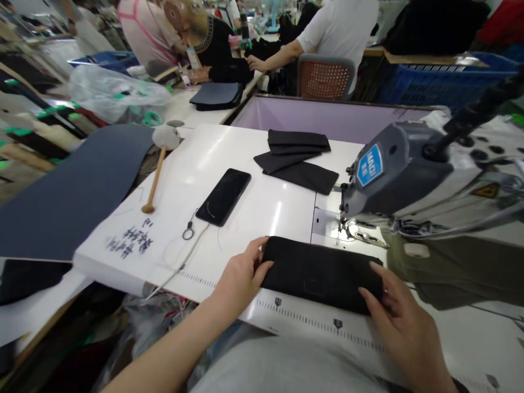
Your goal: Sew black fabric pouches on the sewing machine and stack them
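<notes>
A folded black fabric piece (319,273) lies flat at the front of the white sewing table, just above the printed ruler. My left hand (241,273) pinches its left end between thumb and fingers. At the right end, my right hand (399,316) grips the same piece, thumb on top and some fingers hidden beneath. The sewing machine head (393,164) stands behind and to the right, its lit needle area close to the fabric's far edge. Several more folded black pieces (303,158) lie farther back on the table.
A black phone (224,196) with a ring strap and a wooden-handled tool (158,169) lie left of the fabric. Olive fabric (458,267) is at the right. Beyond the purple-walled bin (286,114), other people sit at work near a brown chair (326,76).
</notes>
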`<state>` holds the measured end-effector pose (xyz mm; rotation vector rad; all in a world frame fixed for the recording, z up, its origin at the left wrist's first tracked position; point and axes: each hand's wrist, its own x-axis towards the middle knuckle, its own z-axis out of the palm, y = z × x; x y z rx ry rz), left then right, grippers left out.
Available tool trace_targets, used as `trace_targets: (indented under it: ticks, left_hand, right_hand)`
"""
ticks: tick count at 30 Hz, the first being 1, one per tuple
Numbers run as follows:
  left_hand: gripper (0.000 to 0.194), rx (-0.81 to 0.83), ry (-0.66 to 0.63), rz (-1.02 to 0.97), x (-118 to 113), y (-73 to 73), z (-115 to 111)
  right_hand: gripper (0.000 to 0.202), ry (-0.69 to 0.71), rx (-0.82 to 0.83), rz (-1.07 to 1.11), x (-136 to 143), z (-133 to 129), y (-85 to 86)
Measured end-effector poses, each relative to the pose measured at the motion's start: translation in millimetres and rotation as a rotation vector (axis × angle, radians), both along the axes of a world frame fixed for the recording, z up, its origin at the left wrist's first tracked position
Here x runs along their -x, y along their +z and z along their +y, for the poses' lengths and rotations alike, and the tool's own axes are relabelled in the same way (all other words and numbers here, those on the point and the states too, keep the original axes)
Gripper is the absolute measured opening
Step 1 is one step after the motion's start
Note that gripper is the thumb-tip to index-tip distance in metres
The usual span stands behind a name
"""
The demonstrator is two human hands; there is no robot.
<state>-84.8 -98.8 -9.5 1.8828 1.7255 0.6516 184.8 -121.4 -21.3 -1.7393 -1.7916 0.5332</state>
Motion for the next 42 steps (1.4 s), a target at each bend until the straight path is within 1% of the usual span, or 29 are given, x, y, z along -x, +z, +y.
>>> trace_targets:
  ticks: [2, 3, 6, 8, 13, 16, 20, 23, 35, 42]
  left_hand:
    - [0.043, -0.045, 0.003, 0.003, 0.5, -2.2, -2.3]
    - [0.041, -0.071, -0.013, -0.001, 0.8, -2.6, -3.5]
    - [0.024, -0.113, -0.098, -0.010, 1.1, -2.0, -5.4]
    - [0.019, -0.111, -0.122, -0.009, 1.1, -1.5, -5.6]
    - [0.020, -0.103, -0.072, 0.000, 0.3, -3.3, -5.5]
    - [0.021, -0.085, -0.057, 0.009, -0.3, -3.3, -5.4]
    - [0.021, -0.073, -0.038, 0.020, -0.9, -1.4, -4.8]
    - [0.022, -0.078, -0.030, 0.000, -1.2, -0.7, -4.6]
    - [0.022, -0.075, -0.010, 0.001, -1.4, -0.8, -4.6]
    - [0.022, -0.089, -0.015, -0.004, -1.5, -0.8, -2.5]
  right_hand:
    - [0.028, 0.106, -0.075, -0.156, -2.1, 0.2, 1.1]
    - [0.026, 0.140, -0.100, -0.197, -3.3, 0.5, 1.6]
    - [0.029, 0.180, -0.122, -0.266, -6.1, 1.7, 1.4]
    - [0.030, 0.201, -0.120, -0.288, -6.2, 2.8, 0.8]
    - [0.031, 0.193, -0.136, -0.304, -4.1, 5.1, 0.0]
    - [0.035, 0.183, -0.119, -0.349, -8.1, 5.6, -2.1]
    - [0.038, 0.213, -0.093, -0.429, -16.3, 5.5, -6.9]
    - [0.038, 0.231, -0.134, -0.448, -17.1, 6.4, -8.1]
    - [0.038, 0.191, -0.162, -0.428, -3.1, 15.2, 2.6]
    - [0.039, 0.195, -0.201, -0.427, 2.9, 16.9, 7.3]
